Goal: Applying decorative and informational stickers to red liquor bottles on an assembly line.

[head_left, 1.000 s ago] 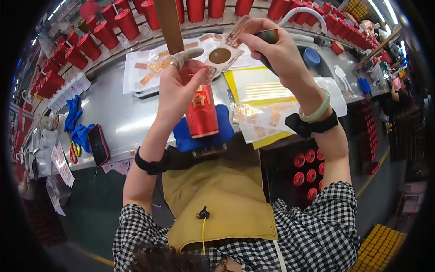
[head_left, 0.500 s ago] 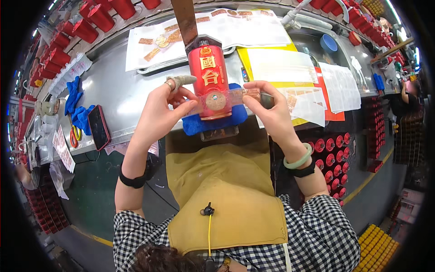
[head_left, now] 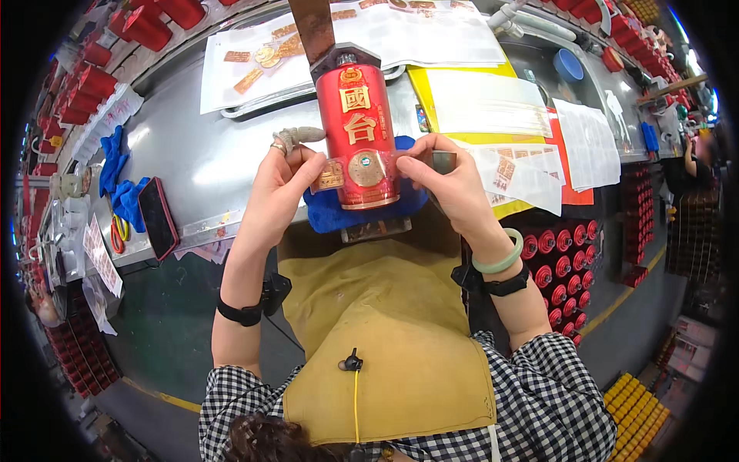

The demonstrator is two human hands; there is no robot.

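Note:
A red bottle [head_left: 358, 131] with gold lettering and a round gold emblem lies in front of me, its neck end in a dark holder [head_left: 346, 55]. A blue cloth [head_left: 327, 209] is under its base. My left hand [head_left: 286, 179], with grey finger covers, is closed at the bottle's lower left. Its thumb and fingers pinch a clear strip bearing a gold label [head_left: 329, 175], which lies against the bottle's side. On the opposite side my right hand [head_left: 445, 175] pinches the strip's other end between thumb and forefinger, close to the bottle.
White label sheets [head_left: 485, 104] lie on yellow and red boards at the right. Loose gold labels [head_left: 268, 56] rest on paper behind. At left are a phone [head_left: 158, 218], scissors [head_left: 118, 232] and blue gloves [head_left: 113, 162]. A brown metal bar [head_left: 313, 31] rises behind the holder.
Both hands have come closer to the bottle's sides. The strip has shifted left, so a gold label now shows at my left thumb. The whole view has shifted slightly.

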